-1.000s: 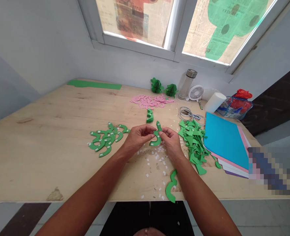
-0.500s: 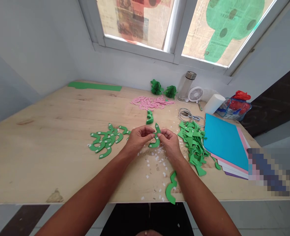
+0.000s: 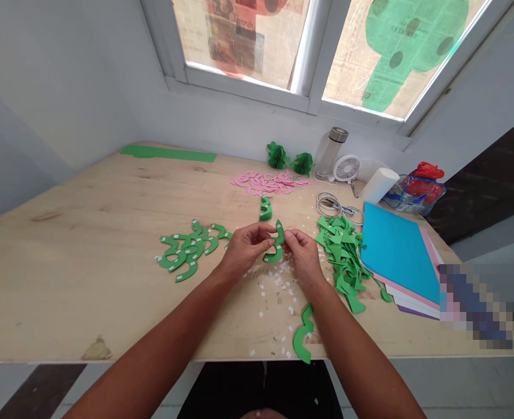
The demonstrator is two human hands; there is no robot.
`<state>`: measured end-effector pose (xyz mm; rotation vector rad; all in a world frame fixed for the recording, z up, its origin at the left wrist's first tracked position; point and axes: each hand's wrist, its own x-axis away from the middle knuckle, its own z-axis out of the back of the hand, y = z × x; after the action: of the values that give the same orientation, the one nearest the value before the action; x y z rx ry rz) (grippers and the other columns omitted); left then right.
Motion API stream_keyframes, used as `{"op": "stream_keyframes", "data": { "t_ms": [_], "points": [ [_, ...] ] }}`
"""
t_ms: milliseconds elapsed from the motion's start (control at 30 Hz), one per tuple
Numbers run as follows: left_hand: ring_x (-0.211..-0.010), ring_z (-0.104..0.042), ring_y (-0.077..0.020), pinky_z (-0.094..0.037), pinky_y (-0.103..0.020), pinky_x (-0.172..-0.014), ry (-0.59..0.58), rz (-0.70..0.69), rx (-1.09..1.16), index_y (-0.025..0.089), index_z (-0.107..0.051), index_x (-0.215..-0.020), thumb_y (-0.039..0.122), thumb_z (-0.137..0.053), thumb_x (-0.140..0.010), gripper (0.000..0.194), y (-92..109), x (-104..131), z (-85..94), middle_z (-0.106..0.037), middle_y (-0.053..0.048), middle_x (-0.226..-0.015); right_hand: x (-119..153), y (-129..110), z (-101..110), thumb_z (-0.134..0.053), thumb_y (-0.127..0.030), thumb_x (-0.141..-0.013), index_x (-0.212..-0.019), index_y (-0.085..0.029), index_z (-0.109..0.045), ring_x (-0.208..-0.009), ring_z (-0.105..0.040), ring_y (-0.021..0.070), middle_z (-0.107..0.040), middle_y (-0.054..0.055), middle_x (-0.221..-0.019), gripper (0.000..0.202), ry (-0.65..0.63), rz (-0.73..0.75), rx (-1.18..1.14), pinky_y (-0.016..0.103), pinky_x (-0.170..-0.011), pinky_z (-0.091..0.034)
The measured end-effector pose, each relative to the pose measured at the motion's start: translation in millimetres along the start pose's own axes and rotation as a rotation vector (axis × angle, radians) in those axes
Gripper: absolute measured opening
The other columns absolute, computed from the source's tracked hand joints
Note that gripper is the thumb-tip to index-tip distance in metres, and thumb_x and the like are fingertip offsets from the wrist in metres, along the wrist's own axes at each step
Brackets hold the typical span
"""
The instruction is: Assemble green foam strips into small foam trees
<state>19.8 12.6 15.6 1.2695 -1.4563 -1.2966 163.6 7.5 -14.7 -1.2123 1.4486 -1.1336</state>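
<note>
Between thumb and fingers, my left hand [image 3: 250,244] grips a wavy green paper cutout [image 3: 275,254] that carries small white squares. Just to its right is my right hand [image 3: 303,249], thumb and forefinger pinched together by the cutout's edge; whatever may be between those fingertips is too small to make out. Left of my hands lies a loose pile of similar green cutouts with white squares [image 3: 191,249]. A small stack of green cutouts [image 3: 265,208] sits beyond my fingers. Near the front edge, another wavy green cutout [image 3: 301,343] lies partly beside my right forearm.
Tiny white paper bits [image 3: 278,285] are scattered below my hands. To the right are green scraps [image 3: 342,250], scissors [image 3: 329,203] and blue paper sheets [image 3: 399,250]. Farther back stand pink cutouts [image 3: 266,183], green paper shapes [image 3: 277,156], a bottle [image 3: 328,154] and a small fan [image 3: 346,167].
My right fingertips have drawn slightly right, away from the cutout's surface. The left hand keeps its grip in nearly the same place.
</note>
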Motion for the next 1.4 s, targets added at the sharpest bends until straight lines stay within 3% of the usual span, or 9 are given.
{"op": "stream_keyframes", "data": {
  "t_ms": [1033, 1233, 1400],
  "points": [
    [-0.056, -0.051, -0.0102, -0.04, -0.021, -0.054, -0.023, -0.103, -0.052, 0.015, -0.068, -0.084, 0.022, -0.07, -0.065, 0.02, -8.8, -3.9, -0.2, -0.056, 0.003, -0.059, 1.3, -3.9, -0.8, -0.065, -0.043, -0.072, -0.066, -0.017, -0.063, -0.049, -0.042, 0.0096, -0.052, -0.005, -0.054, 0.027, 0.05, -0.009, 0.045, 0.023, -0.049, -0.032],
    [-0.056, -0.052, -0.0106, -0.042, -0.023, -0.056, -0.025, -0.084, 0.002, 0.015, -0.067, -0.083, 0.022, -0.071, -0.063, 0.021, -8.6, -4.0, -0.5, -0.057, 0.002, -0.06, 0.1, 0.0, 0.9, -0.063, -0.041, -0.075, -0.07, -0.018, -0.064, -0.052, -0.046, 0.0105, -0.055, -0.004, -0.056, 0.024, 0.043, 0.014, 0.037, 0.023, -0.052, -0.035],
    [-0.059, -0.055, -0.012, -0.044, -0.024, -0.057, -0.009, -0.088, -0.022, 0.015, -0.067, -0.083, 0.025, -0.071, -0.065, 0.021, -5.8, -1.8, 0.2, -0.06, 0.0, -0.063, 1.3, -7.2, -0.7, -0.062, -0.038, -0.075, -0.079, -0.018, -0.066, -0.062, -0.055, 0.013, -0.063, -0.001, -0.068, 0.02, 0.115, 0.089, 0.077, 0.025, -0.059, -0.04]
  ]
}}
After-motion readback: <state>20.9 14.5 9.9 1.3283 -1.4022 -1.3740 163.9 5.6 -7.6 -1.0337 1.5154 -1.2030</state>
